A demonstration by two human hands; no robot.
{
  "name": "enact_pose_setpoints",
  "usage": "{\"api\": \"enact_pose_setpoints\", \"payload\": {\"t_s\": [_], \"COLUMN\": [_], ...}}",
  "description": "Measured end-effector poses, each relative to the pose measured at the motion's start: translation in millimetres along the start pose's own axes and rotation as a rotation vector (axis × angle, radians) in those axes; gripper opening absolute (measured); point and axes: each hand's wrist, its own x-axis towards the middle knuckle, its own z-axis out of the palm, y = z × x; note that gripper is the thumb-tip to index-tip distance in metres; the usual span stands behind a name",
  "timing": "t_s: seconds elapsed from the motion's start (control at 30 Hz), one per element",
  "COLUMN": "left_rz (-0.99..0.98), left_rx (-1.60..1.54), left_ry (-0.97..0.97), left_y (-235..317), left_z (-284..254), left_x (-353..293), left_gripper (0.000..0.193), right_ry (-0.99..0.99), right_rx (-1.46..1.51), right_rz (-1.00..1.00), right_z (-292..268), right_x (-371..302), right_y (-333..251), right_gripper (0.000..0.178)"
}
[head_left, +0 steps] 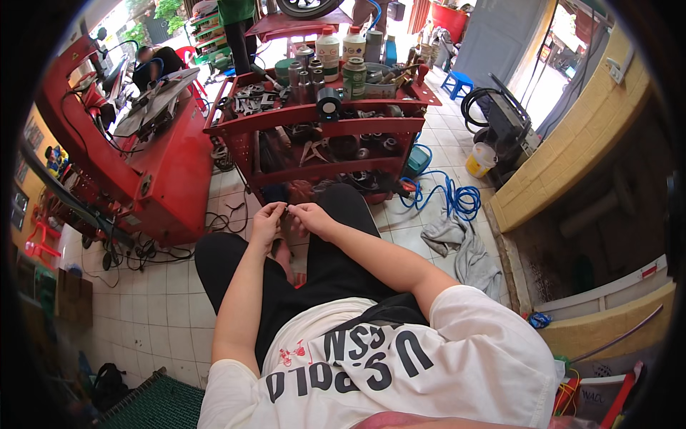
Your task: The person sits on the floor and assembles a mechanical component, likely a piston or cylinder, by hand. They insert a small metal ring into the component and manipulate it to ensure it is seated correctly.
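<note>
My left hand (269, 220) and my right hand (311, 219) meet above my knees, their fingertips pinched close together. Between them is something small and dark, too tiny to name. Both hands are closed at the thumb and forefinger. Just beyond them stands a red tool cart (321, 171) with two visible shelves. Wrenches (257, 99) lie on its top at the left, with spray cans (303, 86) beside them. White bottles (327, 53) stand toward the back of that top. Pliers (313, 151) and other metal tools rest on the shelf below.
A large red machine (168, 175) stands at left, with black cables (153, 243) on the tiles. To the right lie a coiled blue hose (461, 202) and a grey cloth (473, 261). A white bucket (481, 159) and blue stool (457, 84) stand farther off. Other people are in the background.
</note>
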Motion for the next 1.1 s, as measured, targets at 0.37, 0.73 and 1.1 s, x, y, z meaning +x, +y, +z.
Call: {"api": "enact_pose_setpoints", "payload": {"t_s": [0.37, 0.73, 1.1], "left_rz": [0.025, 0.022, -0.077], "left_rx": [0.012, 0.001, -0.329], "left_ry": [0.009, 0.001, -0.029], "left_y": [-3.7, 0.2, 40.6], "left_z": [-5.0, 0.9, 8.5], "left_x": [1.3, -1.4, 14.6], "left_gripper": [0.015, 0.015, 0.012], "right_ry": [0.021, 0.027, -0.001], "right_rx": [-0.027, -0.061, -0.104], "right_rz": [-0.014, -0.066, -0.113], "right_z": [8.9, 7.7, 10.3], "right_x": [-7.7, -11.1, -5.8], "right_y": [-9.9, -10.7, -55.0], "right_gripper": [0.038, 0.032, 0.032]}}
